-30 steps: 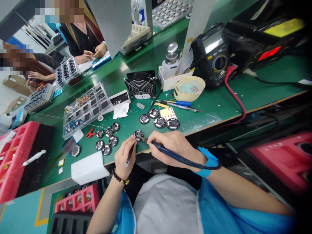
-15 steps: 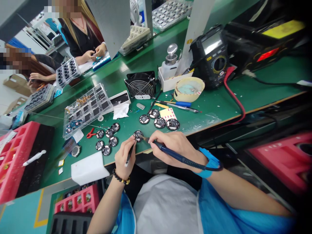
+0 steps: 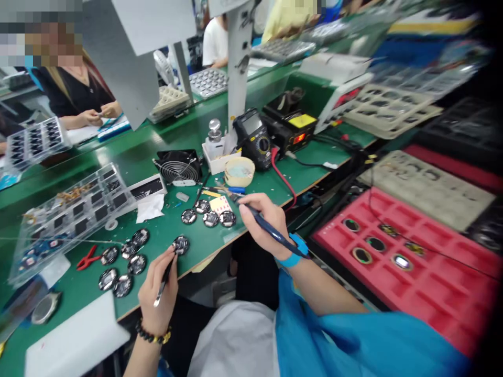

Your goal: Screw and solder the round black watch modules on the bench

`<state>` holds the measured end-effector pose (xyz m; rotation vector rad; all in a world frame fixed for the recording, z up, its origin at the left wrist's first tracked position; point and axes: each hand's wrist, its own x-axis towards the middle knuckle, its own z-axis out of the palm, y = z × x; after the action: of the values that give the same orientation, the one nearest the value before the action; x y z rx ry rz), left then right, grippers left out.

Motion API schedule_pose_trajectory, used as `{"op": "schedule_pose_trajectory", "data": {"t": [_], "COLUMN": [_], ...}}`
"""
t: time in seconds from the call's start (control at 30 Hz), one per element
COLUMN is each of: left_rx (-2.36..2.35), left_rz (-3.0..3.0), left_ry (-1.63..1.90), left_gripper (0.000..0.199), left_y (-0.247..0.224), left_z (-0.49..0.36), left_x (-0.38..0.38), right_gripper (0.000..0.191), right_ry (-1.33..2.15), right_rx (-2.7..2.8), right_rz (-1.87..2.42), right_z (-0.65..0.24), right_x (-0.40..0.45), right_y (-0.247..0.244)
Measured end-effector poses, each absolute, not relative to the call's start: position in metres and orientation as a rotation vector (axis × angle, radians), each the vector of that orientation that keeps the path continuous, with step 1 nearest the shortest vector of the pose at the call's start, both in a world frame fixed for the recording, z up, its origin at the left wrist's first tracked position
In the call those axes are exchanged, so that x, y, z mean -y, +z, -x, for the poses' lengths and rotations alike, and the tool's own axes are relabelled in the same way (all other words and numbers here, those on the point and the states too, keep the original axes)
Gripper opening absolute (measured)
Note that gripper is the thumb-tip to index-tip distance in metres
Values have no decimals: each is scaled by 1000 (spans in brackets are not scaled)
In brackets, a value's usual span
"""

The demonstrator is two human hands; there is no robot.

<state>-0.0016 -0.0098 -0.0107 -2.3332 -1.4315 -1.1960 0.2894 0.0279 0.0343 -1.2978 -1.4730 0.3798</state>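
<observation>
My left hand [image 3: 157,288] is closed around a pair of tweezers [image 3: 162,285], its fingertips at a small round circuit board [image 3: 181,244] near the table's front edge. A soldering iron [image 3: 275,233] is gripped in my right hand [image 3: 264,217], its tip pointing left and back toward the round cream dish [image 3: 240,180]. Whether the tip touches anything I cannot tell. Several more round boards [image 3: 137,264] lie left of my left hand, and another group [image 3: 211,219] sits by a sticker sheet [image 3: 220,203].
A fan [image 3: 179,167], a multimeter [image 3: 255,137] and a soldering station [image 3: 296,128] stand along the back. To the left are a clear compartment box [image 3: 112,183], a red clip [image 3: 88,258] and white foam [image 3: 74,337]. A pink tray [image 3: 440,246] is at right; a co-worker's hands [image 3: 98,115] show across.
My right hand has drawn the soldering iron away from the board toward the cream dish. My left hand stays at the board with the tweezers. The camera view has swung right.
</observation>
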Motion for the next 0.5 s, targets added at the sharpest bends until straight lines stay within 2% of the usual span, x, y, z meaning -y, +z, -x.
{"op": "schedule_pose_trajectory", "data": {"t": [0.23,0.4,0.5], "left_rx": [1523,1923,2099], "left_rz": [2253,2108,2070], "left_ry": [-1311,-1383,-1537], "left_gripper": [20,23,23], "left_y": [-7,-4,-7], "left_z": [2,8,9], "left_x": [10,10,7], "right_gripper": [30,32,25], "right_ry": [454,352,286], "right_rx": [1374,1233,1102], "right_rz": [1462,1413,1422], "right_z": [-332,-382,-428], "right_x": [-49,-70,-104], "right_y": [29,65,96]}}
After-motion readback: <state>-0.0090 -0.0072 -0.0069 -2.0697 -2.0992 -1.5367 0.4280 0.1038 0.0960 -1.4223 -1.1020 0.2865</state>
